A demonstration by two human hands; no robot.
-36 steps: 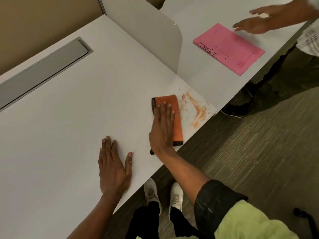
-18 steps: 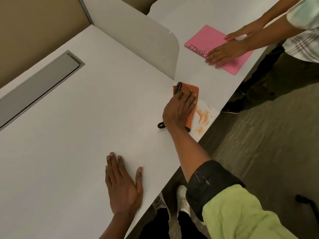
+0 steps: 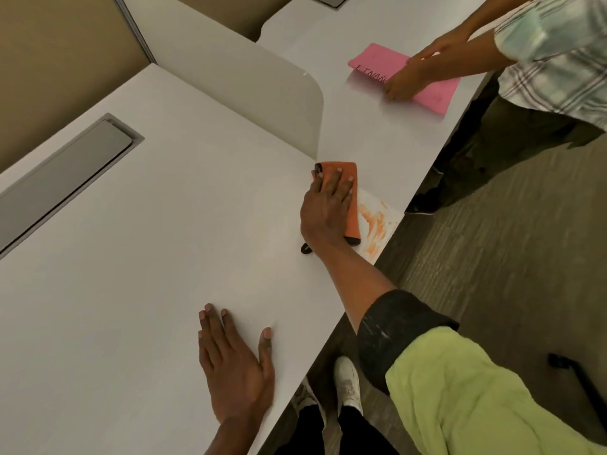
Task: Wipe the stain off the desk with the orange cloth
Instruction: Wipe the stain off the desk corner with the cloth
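An orange cloth [image 3: 350,221] with a black edge lies folded on the white desk [image 3: 164,257], close to the front edge. My right hand [image 3: 326,211] presses flat on top of it and hides most of it. Just right of the cloth an orange smeared stain [image 3: 374,224] covers the desk's corner at the front edge. My left hand [image 3: 235,362] rests flat on the desk nearer to me, palm down, fingers apart, holding nothing.
A curved white divider panel [image 3: 262,90] rises behind the cloth. Beyond it another person's hands [image 3: 407,77] rest on a pink folder [image 3: 430,90] on the neighbouring desk. A grey cable flap [image 3: 62,172] is set into the desk at left. Floor lies right of the edge.
My right hand slid the cloth away from me towards the divider and over part of the stain. The other person's hands moved onto the pink folder. My left hand stayed flat.
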